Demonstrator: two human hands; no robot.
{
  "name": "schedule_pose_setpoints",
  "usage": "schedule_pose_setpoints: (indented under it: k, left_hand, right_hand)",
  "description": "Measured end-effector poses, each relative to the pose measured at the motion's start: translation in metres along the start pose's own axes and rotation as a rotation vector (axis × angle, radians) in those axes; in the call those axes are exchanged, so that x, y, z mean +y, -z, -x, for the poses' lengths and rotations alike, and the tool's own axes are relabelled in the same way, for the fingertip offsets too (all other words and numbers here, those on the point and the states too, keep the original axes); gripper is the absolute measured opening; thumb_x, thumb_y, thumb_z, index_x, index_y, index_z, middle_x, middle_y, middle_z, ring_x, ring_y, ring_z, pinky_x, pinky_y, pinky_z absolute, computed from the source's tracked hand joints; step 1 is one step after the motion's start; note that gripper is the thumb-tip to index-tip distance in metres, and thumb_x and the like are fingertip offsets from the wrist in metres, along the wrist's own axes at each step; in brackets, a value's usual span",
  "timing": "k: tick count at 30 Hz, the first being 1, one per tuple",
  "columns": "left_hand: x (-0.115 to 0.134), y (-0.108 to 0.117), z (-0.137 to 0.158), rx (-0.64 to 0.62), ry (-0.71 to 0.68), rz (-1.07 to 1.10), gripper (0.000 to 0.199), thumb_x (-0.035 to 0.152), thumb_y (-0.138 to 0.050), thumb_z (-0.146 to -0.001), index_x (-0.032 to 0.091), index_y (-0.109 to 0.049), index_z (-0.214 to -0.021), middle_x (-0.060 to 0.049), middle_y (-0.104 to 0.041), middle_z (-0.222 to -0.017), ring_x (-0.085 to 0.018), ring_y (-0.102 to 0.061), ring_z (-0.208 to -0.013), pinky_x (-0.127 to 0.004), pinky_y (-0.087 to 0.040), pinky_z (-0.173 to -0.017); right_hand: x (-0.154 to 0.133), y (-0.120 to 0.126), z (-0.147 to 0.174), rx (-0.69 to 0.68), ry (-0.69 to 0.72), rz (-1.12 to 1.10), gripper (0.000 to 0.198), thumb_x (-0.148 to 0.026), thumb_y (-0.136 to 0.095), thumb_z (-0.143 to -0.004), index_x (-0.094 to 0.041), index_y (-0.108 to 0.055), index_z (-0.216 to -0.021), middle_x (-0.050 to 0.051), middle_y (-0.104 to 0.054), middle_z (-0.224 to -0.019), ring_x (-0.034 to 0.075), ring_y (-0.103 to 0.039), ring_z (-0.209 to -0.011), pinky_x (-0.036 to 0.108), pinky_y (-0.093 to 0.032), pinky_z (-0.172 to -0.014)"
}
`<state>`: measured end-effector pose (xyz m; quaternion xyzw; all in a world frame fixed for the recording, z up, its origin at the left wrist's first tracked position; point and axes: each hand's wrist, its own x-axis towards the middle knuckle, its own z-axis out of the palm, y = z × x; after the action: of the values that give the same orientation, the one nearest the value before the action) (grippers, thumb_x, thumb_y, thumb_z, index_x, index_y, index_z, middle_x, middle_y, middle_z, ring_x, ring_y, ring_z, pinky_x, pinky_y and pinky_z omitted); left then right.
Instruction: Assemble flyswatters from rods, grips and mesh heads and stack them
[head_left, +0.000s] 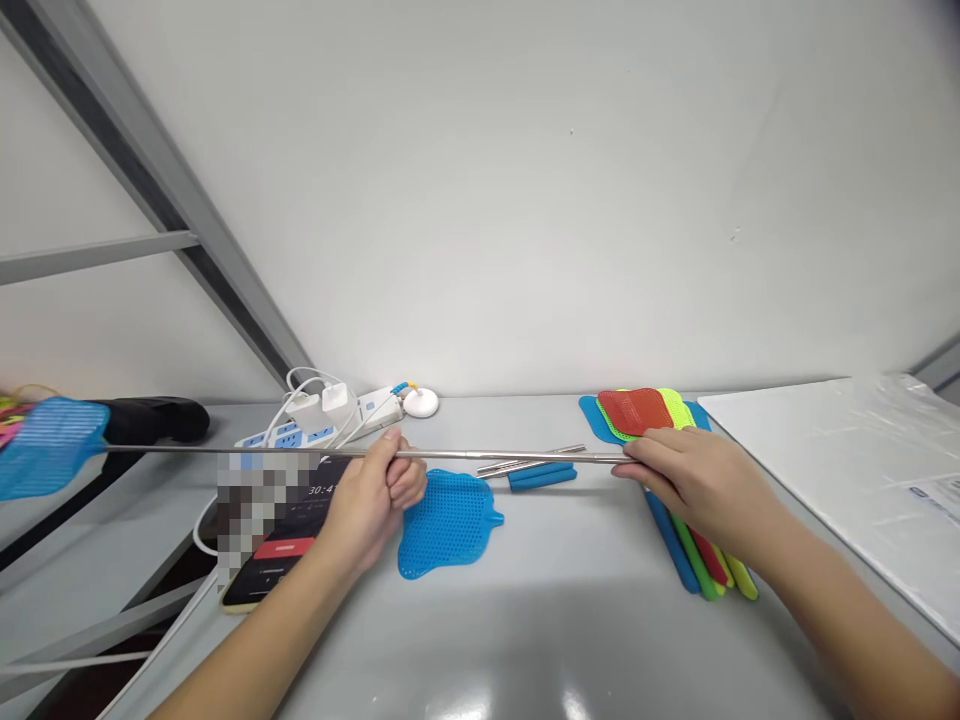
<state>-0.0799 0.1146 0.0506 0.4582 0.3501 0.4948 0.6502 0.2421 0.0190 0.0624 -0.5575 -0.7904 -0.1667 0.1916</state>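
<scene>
Left hand (381, 492) and right hand (681, 475) each hold, grip closed, a metal rod (465, 456) above the tabletop (585, 600), its blue mesh head (56, 450) at far left.

Both hands (379, 495) (686, 475) closed, right apparently pinching.

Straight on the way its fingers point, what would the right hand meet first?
The right hand would probably meet the left hand, on the same metal rod; blue handles near that line seem lower, on the table, though depth is unclear.
</scene>
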Motion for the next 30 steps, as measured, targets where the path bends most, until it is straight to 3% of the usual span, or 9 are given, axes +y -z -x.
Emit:
schedule_pose_setpoints:
  k: [8,15,18,21,24,27,30]
  left_hand:
    - [-0.001,0.003,-0.003,0.041,-0.011,-0.073,0.048,0.038,-0.056,-0.09,0.02,-0.033,-0.051,0.006,-0.025,-0.046,-0.008,-0.025,-0.042,-0.02,-0.028,-0.041]
    - [-0.007,-0.004,0.003,-0.043,0.023,0.057,0.049,0.043,-0.05,-0.094,0.019,-0.034,-0.054,0.006,-0.028,-0.048,-0.008,-0.028,-0.043,-0.02,-0.028,-0.042]
    - [-0.011,-0.007,0.009,-0.098,0.019,0.008,0.048,0.046,-0.045,-0.094,0.02,-0.032,-0.056,0.006,-0.027,-0.05,-0.008,-0.026,-0.044,-0.022,-0.025,-0.043]
    - [-0.02,-0.017,0.025,-0.253,0.089,-0.19,0.049,0.055,-0.047,-0.091,0.021,-0.037,-0.056,0.005,-0.03,-0.049,-0.01,-0.025,-0.045,-0.025,-0.021,-0.044]
    - [-0.027,-0.031,0.04,-0.341,0.088,-0.319,0.048,0.049,-0.052,-0.091,0.021,-0.04,-0.054,0.002,-0.036,-0.051,-0.012,-0.029,-0.049,-0.029,-0.025,-0.049]
    - [-0.026,-0.034,0.042,-0.323,0.047,-0.387,0.052,0.056,-0.045,-0.092,0.022,-0.035,-0.054,0.003,-0.032,-0.051,-0.012,-0.023,-0.049,-0.03,-0.02,-0.049]
    - [-0.025,-0.025,0.032,-0.26,0.046,-0.346,0.055,0.06,-0.046,-0.091,0.021,-0.032,-0.054,0.005,-0.027,-0.05,-0.01,-0.019,-0.048,-0.029,-0.015,-0.047]
  right_hand:
    - [0.007,-0.007,-0.004,-0.097,-0.043,-0.022,0.036,-0.04,-0.038,-0.101,-0.022,-0.051,-0.074,-0.001,-0.054,-0.066,0.015,-0.047,-0.061,0.026,-0.03,-0.056]
    - [0.01,-0.003,0.003,-0.036,0.006,0.033,0.033,-0.039,-0.041,-0.101,-0.021,-0.054,-0.076,-0.001,-0.055,-0.064,0.014,-0.048,-0.058,0.027,-0.025,-0.052]
    - [-0.004,-0.004,0.004,0.006,0.042,0.094,0.036,-0.041,-0.039,-0.101,-0.021,-0.052,-0.073,-0.002,-0.053,-0.06,0.013,-0.046,-0.052,0.027,-0.021,-0.05]
    - [-0.034,-0.011,0.003,-0.023,0.128,0.057,0.038,-0.04,-0.037,-0.102,-0.021,-0.049,-0.072,-0.003,-0.054,-0.059,0.012,-0.049,-0.05,0.028,-0.021,-0.049]
    - [-0.063,-0.017,0.003,-0.068,0.165,0.003,0.039,-0.038,-0.033,-0.104,-0.021,-0.048,-0.072,-0.004,-0.053,-0.056,0.011,-0.047,-0.045,0.029,-0.018,-0.047]
    - [-0.075,-0.016,0.003,-0.036,0.121,0.0,0.04,-0.041,-0.033,-0.103,-0.021,-0.046,-0.071,-0.004,-0.052,-0.055,0.011,-0.047,-0.044,0.03,-0.015,-0.046]
    - [-0.068,-0.013,0.003,-0.053,0.061,-0.02,0.039,-0.042,-0.035,-0.102,-0.021,-0.046,-0.071,-0.004,-0.054,-0.056,0.011,-0.048,-0.044,0.029,-0.015,-0.047]
